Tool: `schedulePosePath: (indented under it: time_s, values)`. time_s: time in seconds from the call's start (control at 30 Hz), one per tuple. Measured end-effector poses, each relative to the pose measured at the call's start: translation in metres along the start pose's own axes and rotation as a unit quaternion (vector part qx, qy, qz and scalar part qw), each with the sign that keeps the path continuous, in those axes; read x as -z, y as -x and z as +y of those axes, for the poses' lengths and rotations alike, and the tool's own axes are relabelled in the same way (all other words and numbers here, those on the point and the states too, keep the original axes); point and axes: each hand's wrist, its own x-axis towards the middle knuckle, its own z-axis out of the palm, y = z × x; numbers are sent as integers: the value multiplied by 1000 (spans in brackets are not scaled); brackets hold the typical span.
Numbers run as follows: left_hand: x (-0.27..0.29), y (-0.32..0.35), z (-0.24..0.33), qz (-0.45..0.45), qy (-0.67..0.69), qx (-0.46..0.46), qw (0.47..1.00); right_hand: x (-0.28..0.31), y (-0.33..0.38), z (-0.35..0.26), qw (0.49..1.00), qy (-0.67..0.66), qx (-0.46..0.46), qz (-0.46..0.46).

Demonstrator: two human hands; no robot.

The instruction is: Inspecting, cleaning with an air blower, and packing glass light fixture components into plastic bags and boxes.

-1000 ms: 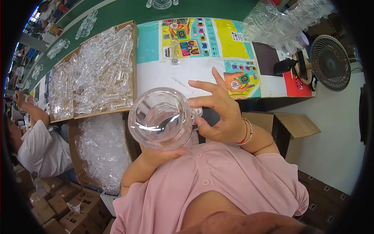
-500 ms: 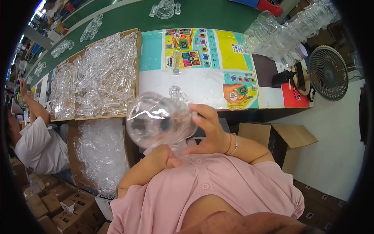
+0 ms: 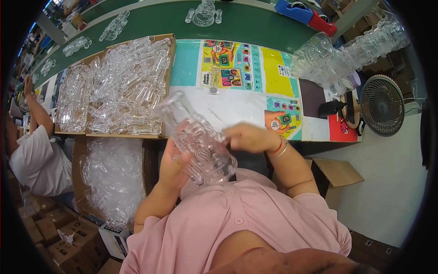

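Observation:
A clear plastic vessel [image 3: 200, 144] with a wide tubular neck and ridged, moulded sides is tilted in front of my chest, its neck toward the upper left. My left hand [image 3: 172, 164] is closed round its left side. On the vessel's other side my right hand [image 3: 250, 138] has its fingers curled in, fingertips at or close to the wall; whether a small part is between them is hidden. A small clear tube [image 3: 213, 84] lies on the printed sheet [image 3: 228, 59] beyond my hands.
Cardboard trays [image 3: 169, 68] of clear tube parts stand left, above a box of clear plastic bags [image 3: 114, 173]. Right are nested clear vessels [image 3: 351, 59], a black bottle [image 3: 331, 108] and a fan [image 3: 383, 105]. More vessels [image 3: 204, 16] sit on the green belt. A co-worker [image 3: 36, 155] sits left.
The vessel has swung from its round end facing up-left to its neck pointing up-left. My left hand has risen to grip its side; my right hand's spread fingers have curled in.

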Motion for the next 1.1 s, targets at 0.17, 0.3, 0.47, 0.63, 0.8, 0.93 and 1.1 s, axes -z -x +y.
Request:
schedulePosePath:
  time_s: [0.17,0.3,0.47,0.63,0.8,0.93,1.1]
  values:
    - [6,5,6,46,-75,-67,994,53,-54,-1,877,217,-106,415]
    - [5,9,6,67,-182,-91,977,59,-94,11,725,491,-31,483]
    - [8,14,13,61,-195,-100,974,80,-95,32,800,424,-181,383]
    - [20,16,18,87,-104,-110,985,38,-41,-4,947,-176,-16,269]
    - [12,19,37,28,-28,-91,995,-19,-12,-38,915,-360,58,173]
    - [13,31,49,1,21,-90,996,-45,-15,-46,902,-418,67,83]
    - [25,48,64,-11,40,-94,995,-57,-35,-60,931,-359,61,21]
